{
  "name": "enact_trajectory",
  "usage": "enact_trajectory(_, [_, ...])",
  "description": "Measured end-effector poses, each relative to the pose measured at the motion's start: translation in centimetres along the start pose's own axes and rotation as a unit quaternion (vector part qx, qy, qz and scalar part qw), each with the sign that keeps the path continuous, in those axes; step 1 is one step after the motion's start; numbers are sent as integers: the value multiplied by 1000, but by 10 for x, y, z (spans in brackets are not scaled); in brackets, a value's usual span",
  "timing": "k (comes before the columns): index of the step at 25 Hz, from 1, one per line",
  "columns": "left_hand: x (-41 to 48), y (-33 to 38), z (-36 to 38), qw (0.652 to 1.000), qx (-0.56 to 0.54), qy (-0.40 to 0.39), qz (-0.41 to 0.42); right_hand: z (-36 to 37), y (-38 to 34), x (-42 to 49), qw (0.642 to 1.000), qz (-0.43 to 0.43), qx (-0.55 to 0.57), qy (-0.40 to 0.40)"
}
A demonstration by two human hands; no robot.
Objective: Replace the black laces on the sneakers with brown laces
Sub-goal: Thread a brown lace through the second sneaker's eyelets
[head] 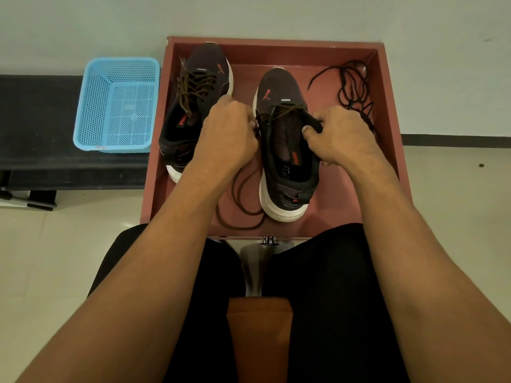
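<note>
Both hands are at work on the half-laced sneaker (284, 150) in the red tray (387, 106).

On my feed the left hand (229, 134) is curled at the sneaker's eyelet row and pinches the brown lace (282, 110), which crosses only the 2 or 3 rows nearest the toe. Its loose end loops over the tray floor beside the heel. The right hand (340, 136) grips a dark flap of the upper on the opposite side between thumb and fingers; I cannot tell whether that flap is the tongue or the eyelet edge. The laced sneaker (193, 106) stands just beside it, toward the tray's far corner, threaded in brown to the top. The black laces (351, 87) lie in a tangle against the tray's other wall. 1 blue basket (119, 106) sits outside the tray on a dark bench (36, 120).
</note>
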State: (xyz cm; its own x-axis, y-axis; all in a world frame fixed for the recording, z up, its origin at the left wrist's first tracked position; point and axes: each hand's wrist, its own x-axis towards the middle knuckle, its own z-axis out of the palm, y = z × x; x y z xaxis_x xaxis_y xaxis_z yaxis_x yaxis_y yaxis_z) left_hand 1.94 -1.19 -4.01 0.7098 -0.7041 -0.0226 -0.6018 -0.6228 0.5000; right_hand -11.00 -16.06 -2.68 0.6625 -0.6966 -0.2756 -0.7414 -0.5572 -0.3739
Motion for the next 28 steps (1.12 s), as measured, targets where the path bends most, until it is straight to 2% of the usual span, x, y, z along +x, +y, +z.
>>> enact_trajectory(3, [3,5,5,999,-28,0,-22,-1,0,-2,1000,14,26,-4])
enact_trajectory(7, [4,4,4,994,-79,-22,-78,-3,-1,-4,997,12,66,33])
enact_trajectory(12, [3,7,-2,993,-105,8,-60,-7,-7,-6,992,-61,92,68])
enact_trajectory(15, [1,12,-9,980,-183,64,-50,-5,-6,-4,991,-68,97,59])
enact_trajectory(16, [1,13,-13,966,-241,80,-47,-4,-6,-4,991,-73,97,55])
enact_trajectory(18, [-1,17,-23,916,-391,80,-46,-3,-5,-2,990,-90,91,54])
enact_trajectory(20, [-2,20,-33,857,-513,46,-19,-3,-5,1,988,-111,86,70])
enact_trajectory(23, [-4,24,-39,780,-625,-27,35,-8,-14,-3,971,-167,128,117])
enact_trajectory(25, [-4,25,-36,753,-654,-51,47,-8,-21,-8,946,-213,218,109])
enact_trajectory(28, [-2,25,-33,735,-676,-35,29,-10,-24,-16,913,-223,343,1])
